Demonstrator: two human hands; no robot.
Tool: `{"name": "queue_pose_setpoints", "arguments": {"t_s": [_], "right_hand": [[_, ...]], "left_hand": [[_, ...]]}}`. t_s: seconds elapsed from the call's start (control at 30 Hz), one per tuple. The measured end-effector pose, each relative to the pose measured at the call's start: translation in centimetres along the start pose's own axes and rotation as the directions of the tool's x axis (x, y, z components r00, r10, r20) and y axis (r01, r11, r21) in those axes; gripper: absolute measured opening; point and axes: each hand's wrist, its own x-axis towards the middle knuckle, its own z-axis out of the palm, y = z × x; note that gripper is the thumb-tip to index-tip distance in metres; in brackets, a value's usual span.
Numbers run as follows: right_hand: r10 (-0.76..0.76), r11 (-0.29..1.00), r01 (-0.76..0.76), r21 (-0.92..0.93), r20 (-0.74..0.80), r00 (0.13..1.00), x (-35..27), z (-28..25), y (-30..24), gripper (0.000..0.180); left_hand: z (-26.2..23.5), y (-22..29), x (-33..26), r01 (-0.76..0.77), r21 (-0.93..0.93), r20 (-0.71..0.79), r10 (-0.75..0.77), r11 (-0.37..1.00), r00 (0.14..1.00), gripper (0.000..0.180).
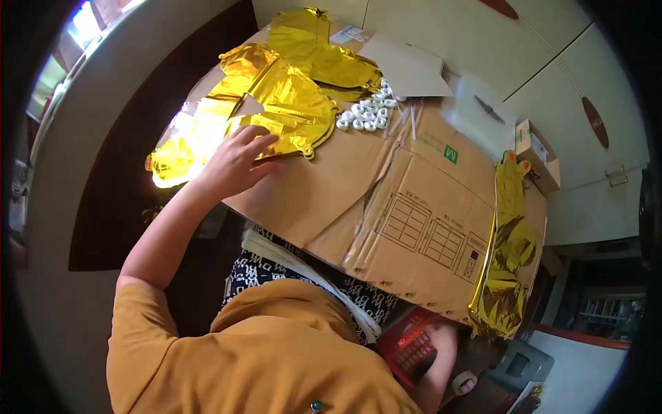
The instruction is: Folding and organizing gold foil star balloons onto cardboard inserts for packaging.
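My left hand (240, 157) is open, its fingers spread over the lower edge of a flat gold foil balloon (289, 103) on the cardboard. I cannot tell whether the fingertips touch the foil. My right hand (442, 336) is low beside my lap, over a red printed box or bag (408, 345). Its fingers are blurred and partly hidden, so their grip does not show. Another gold foil balloon (293, 33) lies behind the first. A heap of small white rolls (369, 114), perhaps ribbon, sits to the right of them.
Flattened brown cardboard (331, 200) covers the work surface. More gold foil (507, 255) lies along its right edge. At the back are a grey-white card sheet (403, 65), a translucent white pad (476, 114) and a small open carton (538, 155). A tape roll (464, 383) is low right.
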Motion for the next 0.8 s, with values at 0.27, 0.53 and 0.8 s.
{"name": "queue_pose_setpoints", "arguments": {"t_s": [0.27,0.53,0.8], "right_hand": [[-0.757,0.448,0.761,0.470,-0.253,0.602,-6.1,-20.3,-29.0,0.016],[-0.677,0.408,0.911,-0.054,-0.687,0.262,4.8,-24.3,-44.4,0.014],[-0.734,0.544,0.791,-0.279,-0.615,0.288,9.0,-21.6,-50.6,0.023]], "left_hand": [[2.6,-4.6,3.8,-0.175,-0.134,0.084,0.187,0.975,0.979,0.018],[1.1,-6.0,7.9,0.479,-0.531,0.450,-0.247,0.699,0.858,0.020],[-0.1,-9.0,8.2,0.605,-0.573,0.476,-0.377,0.553,0.795,0.020]]}}
